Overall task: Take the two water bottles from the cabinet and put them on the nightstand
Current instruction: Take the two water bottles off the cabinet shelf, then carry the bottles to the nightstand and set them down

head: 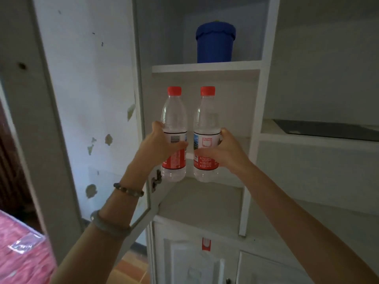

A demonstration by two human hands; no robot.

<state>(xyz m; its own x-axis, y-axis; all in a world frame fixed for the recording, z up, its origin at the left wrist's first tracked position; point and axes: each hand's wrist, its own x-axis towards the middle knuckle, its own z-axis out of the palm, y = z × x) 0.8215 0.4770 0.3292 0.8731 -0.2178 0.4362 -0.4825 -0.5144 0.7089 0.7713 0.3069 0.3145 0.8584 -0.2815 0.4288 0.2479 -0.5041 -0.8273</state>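
**Both water bottles gripped at the open cabinet shelf**

A person stands facing a white cabinet (252, 111) with its door swung open to the left. Each hand is wrapped around one clear, red-capped water bottle at the label. The left hand (159, 143) grasps the left bottle (174, 136); the right hand (223, 152) grasps the right bottle (206, 136). The bottles are upright, just beside each other, in front of the middle shelf (231, 181); whether their bases touch it cannot be told. A blue lidded tub (215, 44) sits on the shelf above. The left forearm wears a beaded bracelet (128, 190) and a pale bangle (108, 223).

To do this step well, I would draw both bottles straight out toward the body, keeping them upright and apart, and mind the open door's edge near the left forearm. The nightstand is not in view, so a turn away from the cabinet is likely needed
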